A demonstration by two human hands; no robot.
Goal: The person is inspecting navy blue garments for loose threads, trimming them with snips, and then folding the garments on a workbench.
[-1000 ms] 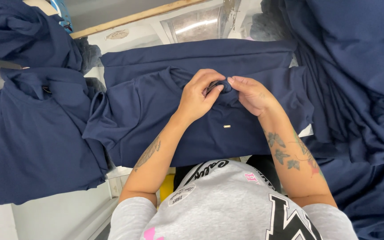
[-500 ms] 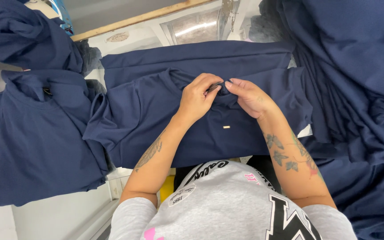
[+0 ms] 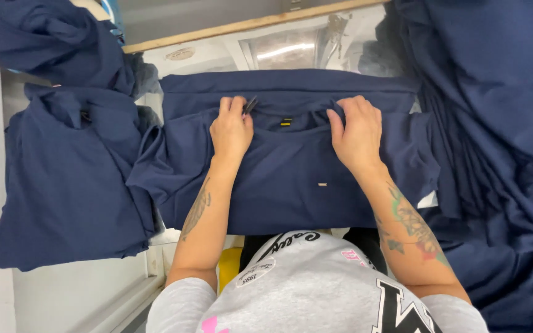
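Since the earlier frame the 2 hands had moved apart: then they were bunched together at the middle of the collar, and now they sat spread toward either side of it. The left hand [image 3: 232,128] lay palm down on the navy shirt [image 3: 291,179], fingers stretched forward and nearly flat, with a small dark tool [image 3: 250,105] poking out between them; how firmly it was gripped could not be told. The right hand [image 3: 358,132] rested on the other side of the collar, fingers curled slightly, its fingertips and thumb pinching a fold of the cloth near the neckline. The navy shirt was laid flat on the table [image 3: 291,46] directly in front of the person, its collar toward the far edge, with a small yellow label [image 3: 286,122] at the neck between the hands and a tiny pale tag [image 3: 322,184] lower on the cloth. A stack of navy garments [image 3: 63,185] lay to the left, touching the shirt's sleeve. More navy fabric [image 3: 495,123] hung in a heap on the right.
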